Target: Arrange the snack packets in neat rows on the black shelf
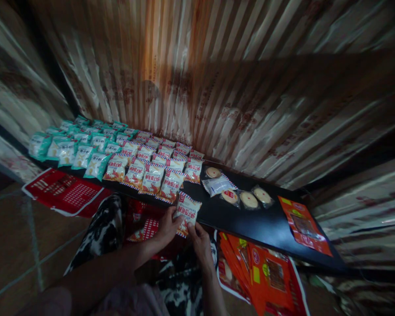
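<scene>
A white and orange snack packet [188, 209] with a striped top edge is held between my two hands, over the front edge of the black shelf [230, 221]. My left hand [170, 224] is closed on the packet's left side. My right hand [200, 239] pinches its lower right corner. Just behind it, several like packets [153, 177] stand in rows on the shelf. Left of these are rows of teal and white packets [67, 151].
Wrapped round biscuits [249, 199] and a face-down silvery packet [214, 186] lie right of the rows. An orange packet [303, 224] lies farther right. Below the shelf are a red bag [67, 193] at left and several orange packets [263, 272] at right. A corrugated wall [237, 87] rises behind.
</scene>
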A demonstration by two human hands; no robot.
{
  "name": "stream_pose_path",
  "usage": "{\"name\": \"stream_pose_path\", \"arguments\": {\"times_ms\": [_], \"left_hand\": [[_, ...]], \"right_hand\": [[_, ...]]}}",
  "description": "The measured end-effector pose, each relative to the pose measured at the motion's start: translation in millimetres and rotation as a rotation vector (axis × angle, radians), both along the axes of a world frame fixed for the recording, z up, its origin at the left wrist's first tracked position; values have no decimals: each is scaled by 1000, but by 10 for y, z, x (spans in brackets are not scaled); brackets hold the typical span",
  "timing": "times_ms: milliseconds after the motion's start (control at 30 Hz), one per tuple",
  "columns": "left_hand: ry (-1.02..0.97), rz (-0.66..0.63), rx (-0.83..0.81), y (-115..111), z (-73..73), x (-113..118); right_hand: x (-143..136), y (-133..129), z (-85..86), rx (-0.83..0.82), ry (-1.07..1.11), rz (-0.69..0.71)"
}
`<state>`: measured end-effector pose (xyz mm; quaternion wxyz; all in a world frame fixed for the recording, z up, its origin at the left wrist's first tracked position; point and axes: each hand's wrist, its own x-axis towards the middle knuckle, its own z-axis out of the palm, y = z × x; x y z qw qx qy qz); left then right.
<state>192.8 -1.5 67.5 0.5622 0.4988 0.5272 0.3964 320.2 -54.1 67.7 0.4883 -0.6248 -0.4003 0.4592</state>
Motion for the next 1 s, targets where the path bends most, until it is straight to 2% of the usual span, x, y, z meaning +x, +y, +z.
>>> {"name": "stream_pose_path", "arguments": {"times_ms": [333,633,800,1000], "left_hand": [[135,3,72,137,11,155],[158,-30,128,245,-44,255],[237,-49,128,255,40,317],[425,-128,248,221,132,384]], "right_hand": [[186,152,38,21,-139,-46],[286,269,188,-33,-169,-12],[396,369,110,-71,-263,-7],[495,466,41,-79,-368,-26]]}}
